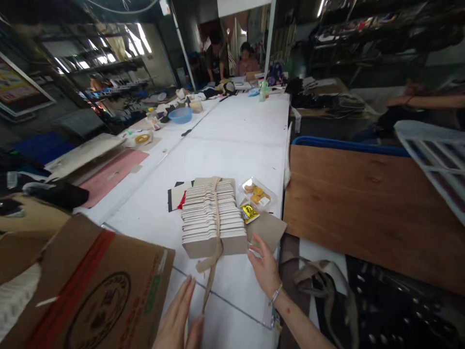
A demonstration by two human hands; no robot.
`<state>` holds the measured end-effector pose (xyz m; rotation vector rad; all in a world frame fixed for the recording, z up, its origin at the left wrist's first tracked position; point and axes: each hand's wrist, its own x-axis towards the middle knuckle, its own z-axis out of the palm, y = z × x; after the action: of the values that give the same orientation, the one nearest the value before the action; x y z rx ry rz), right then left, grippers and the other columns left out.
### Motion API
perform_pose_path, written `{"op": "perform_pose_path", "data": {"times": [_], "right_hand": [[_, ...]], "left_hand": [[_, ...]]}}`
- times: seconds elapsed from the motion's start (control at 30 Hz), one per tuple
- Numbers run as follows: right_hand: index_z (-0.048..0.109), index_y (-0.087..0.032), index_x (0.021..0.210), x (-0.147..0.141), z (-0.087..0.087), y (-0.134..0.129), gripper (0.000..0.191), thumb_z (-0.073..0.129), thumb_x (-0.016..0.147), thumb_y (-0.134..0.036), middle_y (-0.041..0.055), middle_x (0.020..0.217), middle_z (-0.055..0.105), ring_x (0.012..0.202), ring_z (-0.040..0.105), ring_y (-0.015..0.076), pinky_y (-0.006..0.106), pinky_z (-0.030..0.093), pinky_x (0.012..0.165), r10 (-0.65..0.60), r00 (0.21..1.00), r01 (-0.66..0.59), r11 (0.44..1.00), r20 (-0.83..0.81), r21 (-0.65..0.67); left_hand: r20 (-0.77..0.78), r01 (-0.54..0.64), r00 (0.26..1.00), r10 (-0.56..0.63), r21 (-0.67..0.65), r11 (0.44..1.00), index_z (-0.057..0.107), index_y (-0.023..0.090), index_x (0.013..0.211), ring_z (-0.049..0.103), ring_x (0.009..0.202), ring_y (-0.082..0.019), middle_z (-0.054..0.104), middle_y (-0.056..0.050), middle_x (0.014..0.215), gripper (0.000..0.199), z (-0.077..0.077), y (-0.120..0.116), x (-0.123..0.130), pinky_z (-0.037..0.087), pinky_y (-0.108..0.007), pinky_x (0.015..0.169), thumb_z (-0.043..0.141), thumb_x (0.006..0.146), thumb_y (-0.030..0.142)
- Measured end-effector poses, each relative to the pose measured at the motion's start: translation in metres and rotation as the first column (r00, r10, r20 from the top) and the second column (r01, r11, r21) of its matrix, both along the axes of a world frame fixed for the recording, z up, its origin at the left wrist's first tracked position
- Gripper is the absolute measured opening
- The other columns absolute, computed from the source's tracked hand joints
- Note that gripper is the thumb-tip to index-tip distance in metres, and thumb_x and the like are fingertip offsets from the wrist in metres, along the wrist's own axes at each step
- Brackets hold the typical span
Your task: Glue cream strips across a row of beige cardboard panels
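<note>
A row of thin pale boards (198,213) stands packed together on the white table, with a beige cloth strap (218,218) running over the top. One tail of the strap trails down the front toward my left hand (178,315). That hand has straight fingers with the thumb apart; whether the thumb touches the strap's end I cannot tell. At the bundle's front right corner is my right hand (264,269), fingers spread, nothing visible in it. A flat grey-brown board (269,230) lies just beyond its fingertips.
A cardboard box (119,286) fills the near left. Beyond the bundle's right side are a clear snack tray (267,194) and a gold packet (249,212). A brown wooden board (363,203) borders the table's right edge. People are at the far end; another person's arm (428,101) shows at right.
</note>
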<state>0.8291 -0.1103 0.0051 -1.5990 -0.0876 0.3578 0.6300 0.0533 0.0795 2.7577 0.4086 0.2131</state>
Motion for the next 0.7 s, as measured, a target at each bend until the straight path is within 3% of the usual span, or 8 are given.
{"op": "perform_pose_path", "data": {"times": [0.13,0.27,0.47,0.7], "right_hand": [[0.044,-0.020,0.128,0.006,-0.009,0.005,0.049,0.052,0.080,-0.026,0.0122,0.127,0.049,0.100,0.058,0.0202,0.032,0.055,0.075,0.027,0.999,-0.027,1.000,0.038,0.002],[0.046,-0.023,0.126,0.006,-0.008,0.004,0.045,0.049,0.081,-0.021,0.0096,0.124,0.051,0.102,0.057,0.0190,0.032,0.056,0.078,0.051,0.992,-0.046,0.998,0.118,-0.046],[0.046,-0.025,0.128,0.000,-0.009,0.003,0.043,0.045,0.085,-0.020,0.0086,0.129,0.048,0.111,0.053,0.0198,0.032,0.054,0.083,0.120,0.964,-0.083,0.984,0.238,-0.160],[0.044,-0.025,0.128,-0.005,-0.013,0.007,0.042,0.046,0.086,-0.020,0.0092,0.129,0.049,0.105,0.057,0.0191,0.030,0.056,0.081,0.111,0.946,-0.026,0.963,0.306,-0.268]], "left_hand": [[-0.039,-0.025,0.999,0.028,0.079,0.997,0.012,0.022,0.142,0.029,0.133,-0.023,0.026,-0.007,0.148,0.066,-0.009,0.010,0.068,0.037,-0.042,0.104,0.044,0.084,0.029],[-0.065,-0.038,0.997,0.050,0.174,0.984,0.007,0.020,0.143,0.021,0.136,-0.025,0.023,-0.009,0.148,0.069,-0.029,0.012,0.106,0.032,-0.048,0.106,0.043,0.085,0.027],[-0.132,0.018,0.991,0.025,0.315,0.949,0.009,0.020,0.143,0.020,0.136,-0.025,0.027,-0.007,0.147,0.067,-0.041,0.015,0.106,0.028,-0.046,0.107,0.042,0.085,0.022],[-0.129,0.024,0.991,0.021,0.334,0.942,0.010,0.018,0.143,0.016,0.137,-0.025,0.024,-0.006,0.148,0.067,-0.049,0.017,0.102,0.025,-0.045,0.107,0.043,0.084,0.023]]}}
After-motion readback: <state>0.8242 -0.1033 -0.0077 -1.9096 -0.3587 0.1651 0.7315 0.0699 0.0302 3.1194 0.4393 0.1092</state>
